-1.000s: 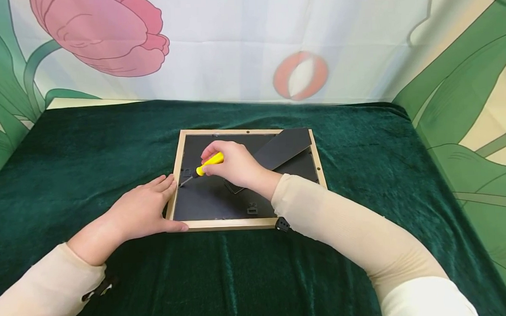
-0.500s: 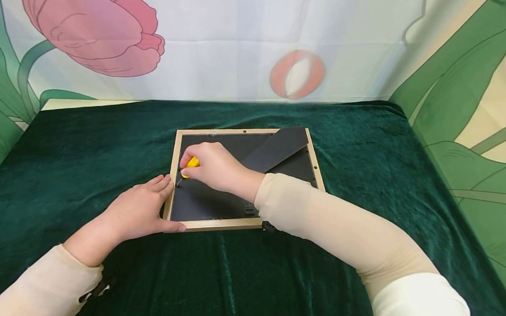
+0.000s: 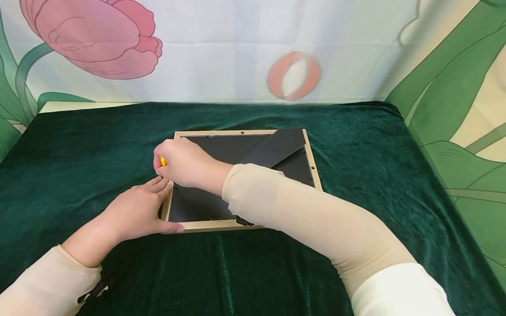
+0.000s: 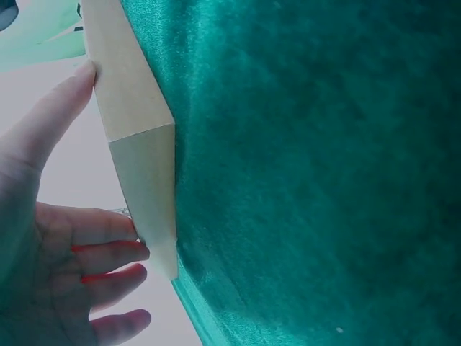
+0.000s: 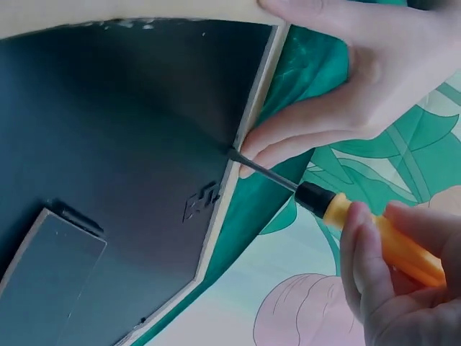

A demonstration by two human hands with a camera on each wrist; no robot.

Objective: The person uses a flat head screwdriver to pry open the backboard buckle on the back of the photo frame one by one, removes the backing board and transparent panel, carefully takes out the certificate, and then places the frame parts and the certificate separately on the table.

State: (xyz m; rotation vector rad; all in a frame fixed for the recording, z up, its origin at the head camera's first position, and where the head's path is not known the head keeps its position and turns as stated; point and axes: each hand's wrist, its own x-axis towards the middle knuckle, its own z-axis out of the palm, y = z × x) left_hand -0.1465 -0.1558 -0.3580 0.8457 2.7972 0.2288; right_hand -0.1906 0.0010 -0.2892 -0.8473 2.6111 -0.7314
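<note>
Screwdriver (image 5: 407, 251) gripped in the right hand (image 3: 179, 163), tip at the frame's (image 3: 213, 226) inner edge, just beside the left hand (image 3: 133, 208)
Left fingers rest extended on the frame, whose long axis runs rightward from them; right hand, nearer the tip's handle side, has swung left since the earlier view, tilting the handle outward

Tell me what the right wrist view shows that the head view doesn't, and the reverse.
Only the right wrist view: the metal shaft, its tip at the inner edge of the frame, and a black bracket near that edge.

Only the head view: the right sleeve and the red oval print.

Both: the frame, the yellow handle held in the right grip, the left grip and green cloth.
</note>
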